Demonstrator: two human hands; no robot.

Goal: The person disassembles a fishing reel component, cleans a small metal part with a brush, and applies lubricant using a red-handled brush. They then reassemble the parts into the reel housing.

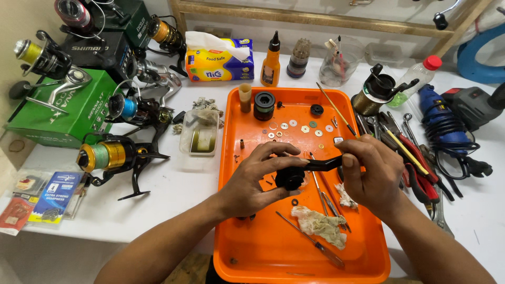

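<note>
My left hand (258, 179) grips a black fishing reel body (291, 177) above the orange tray (247, 242). My right hand (371, 176) pinches the black arm (325, 164) that sticks out of that reel body to the right. Both hands hover over the tray's middle. On the tray behind them lie several small washers (300, 128), a black spool (264, 105) and a tan cylinder (245, 98). A crumpled dirty rag (322, 225), a screwdriver (311, 241) and thin metal picks (322, 195) lie in front of and under my hands.
Several spinning reels (113, 155) and green boxes (68, 108) crowd the left of the white table. At the back stand a tissue pack (220, 62), an orange oil bottle (271, 66) and a clear cup (340, 66). Pliers and wrenches (415, 163), a blue power drill (439, 118) and a plastic bottle (418, 73) sit right.
</note>
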